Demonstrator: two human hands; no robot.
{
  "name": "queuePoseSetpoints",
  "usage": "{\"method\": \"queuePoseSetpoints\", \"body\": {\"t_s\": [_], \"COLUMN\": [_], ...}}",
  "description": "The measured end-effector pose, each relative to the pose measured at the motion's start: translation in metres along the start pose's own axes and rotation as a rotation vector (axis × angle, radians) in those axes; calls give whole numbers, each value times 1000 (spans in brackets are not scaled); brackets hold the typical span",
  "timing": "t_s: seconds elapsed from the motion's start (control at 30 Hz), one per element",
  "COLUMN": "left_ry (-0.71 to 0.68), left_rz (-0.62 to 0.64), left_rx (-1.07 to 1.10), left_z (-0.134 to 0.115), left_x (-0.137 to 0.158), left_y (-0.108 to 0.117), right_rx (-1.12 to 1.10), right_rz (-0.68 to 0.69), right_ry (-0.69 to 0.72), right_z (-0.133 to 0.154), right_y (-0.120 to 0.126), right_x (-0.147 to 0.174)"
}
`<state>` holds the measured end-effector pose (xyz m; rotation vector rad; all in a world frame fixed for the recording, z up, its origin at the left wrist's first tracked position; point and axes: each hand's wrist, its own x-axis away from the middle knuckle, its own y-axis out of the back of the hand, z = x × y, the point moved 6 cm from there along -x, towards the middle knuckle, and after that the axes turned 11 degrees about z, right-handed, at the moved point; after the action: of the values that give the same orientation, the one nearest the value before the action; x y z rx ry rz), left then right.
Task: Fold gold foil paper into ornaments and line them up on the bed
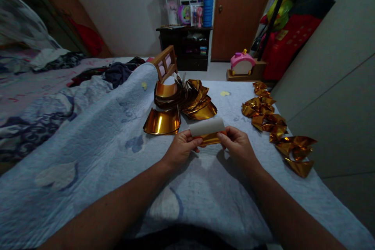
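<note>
— So, what's going on over by the blue quilt (96, 152)?

— Both hands are pinched on one sheet of gold foil paper (208, 132). The left hand (181, 146) grips its left end between thumb and fingers, and the right hand (238, 144) is closed on the right end. The white backing faces up and is rolled over, with gold showing underneath. The sheet hangs just above the quilt, right in front of the person.

— Why hold it by the ends like that?

— My guess is it keeps the sheet taut so a fold runs straight. Foil creases easily, so fingertips at the ends make sense.

— And the rest of the gold stuff?

— Just beyond the held sheet sits a stack of curled gold sheets (183, 101), fanned out, with one loose curved sheet (161, 122) leaning at its near-left. That looks like the unworked supply, close enough to reach. To the right of the held sheet, a row of folded gold pieces (275, 123) trails along the quilt's right edge.

— Is there room to work?

— Plenty on the near side and to the left of the sheet, where the quilt is bare. The right is tighter: the folded row lies close to the drop-off beside a grey cabinet wall (331, 86), and the nearest pieces look almost at the edge. Behind the stack, a small wooden frame (165, 62) stands upright.
</note>
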<state>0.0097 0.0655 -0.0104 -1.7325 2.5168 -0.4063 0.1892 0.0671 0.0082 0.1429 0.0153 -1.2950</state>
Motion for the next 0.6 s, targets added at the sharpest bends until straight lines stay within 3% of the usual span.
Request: {"method": "queuePoseSetpoints", "body": {"t_s": [0.17,0.43,0.6], "left_ry": [10,67,57], "left_rz": [29,54,105], "left_rx": [73,199,197], "left_z": [2,11,8], "left_x": [-1,-5,-6], "left_y": [0,2,-1], "right_rx": [110,476,549], "right_rz": [-27,-104,-104], "right_ry": [78,467,584], "right_z": [9,52,58], "right_y": [-2,-13,-19], "right_x": [5,18,23]}}
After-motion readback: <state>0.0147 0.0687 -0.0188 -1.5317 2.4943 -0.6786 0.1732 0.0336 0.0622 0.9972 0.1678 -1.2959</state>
